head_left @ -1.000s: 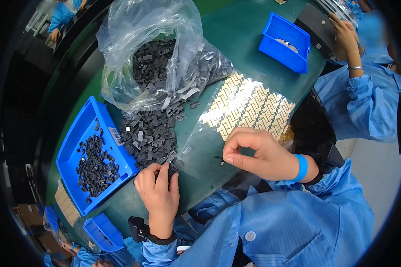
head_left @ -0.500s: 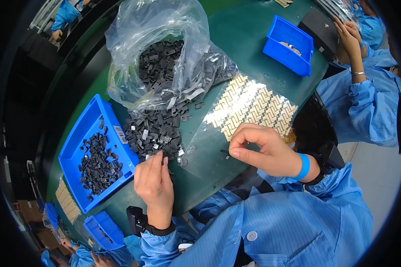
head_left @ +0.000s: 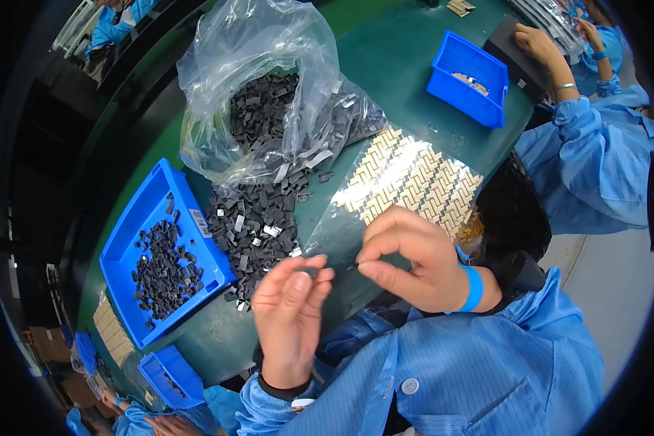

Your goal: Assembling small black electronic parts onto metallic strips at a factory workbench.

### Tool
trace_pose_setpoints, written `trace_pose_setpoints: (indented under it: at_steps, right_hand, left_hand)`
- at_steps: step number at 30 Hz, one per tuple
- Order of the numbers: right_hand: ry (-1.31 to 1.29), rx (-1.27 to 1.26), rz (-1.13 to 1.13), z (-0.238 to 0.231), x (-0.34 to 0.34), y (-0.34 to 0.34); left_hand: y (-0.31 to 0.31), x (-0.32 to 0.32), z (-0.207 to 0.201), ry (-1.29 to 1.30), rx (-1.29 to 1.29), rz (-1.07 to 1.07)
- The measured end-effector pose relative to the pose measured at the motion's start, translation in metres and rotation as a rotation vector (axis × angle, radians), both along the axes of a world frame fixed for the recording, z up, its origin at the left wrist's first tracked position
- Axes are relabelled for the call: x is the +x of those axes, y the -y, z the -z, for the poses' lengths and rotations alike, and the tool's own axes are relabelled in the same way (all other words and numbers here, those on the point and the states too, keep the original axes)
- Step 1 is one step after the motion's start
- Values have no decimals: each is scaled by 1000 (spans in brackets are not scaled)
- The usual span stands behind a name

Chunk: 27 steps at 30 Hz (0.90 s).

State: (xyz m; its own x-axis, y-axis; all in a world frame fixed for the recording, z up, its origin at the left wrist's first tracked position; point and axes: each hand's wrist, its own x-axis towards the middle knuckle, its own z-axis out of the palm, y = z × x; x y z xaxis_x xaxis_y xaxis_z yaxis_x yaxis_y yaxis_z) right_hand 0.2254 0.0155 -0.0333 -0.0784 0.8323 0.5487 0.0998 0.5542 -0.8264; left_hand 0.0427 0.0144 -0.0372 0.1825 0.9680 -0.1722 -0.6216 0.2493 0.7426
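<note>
Pinch gently: left hand (head_left: 291, 309) and, at its two o'clock, right hand (head_left: 423, 263) curl fingers nearly closed; whether holding anything, cannot tell.

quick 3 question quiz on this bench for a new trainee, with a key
1. Fill in: the blue wristband is on the person's ____ wrist.
2. True or false: the clear plastic bag holds black pieces.
3. Which is nearer the right hand? a) the sheet of cream pieces b) the large blue tray

Key: 1. right; 2. true; 3. a
</note>
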Motion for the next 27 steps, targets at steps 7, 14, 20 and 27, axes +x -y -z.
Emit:
trace_pose_setpoints:
  at_steps: [7,14,20,27]
  right_hand:
    - [226,238,16,-17,0,-10]
    - [321,344,-44,-21,7,-16]
    - [189,151,-238,-25,17,-12]
    - [-137,-139,-225,-27,10,-3]
  left_hand:
    - [9,15,-30,302,-197,161]
    - [15,13,-24,229,-192,220]
    - [9,12,-33,73,-140,331]
    - [16,15,-27,-109,47,149]
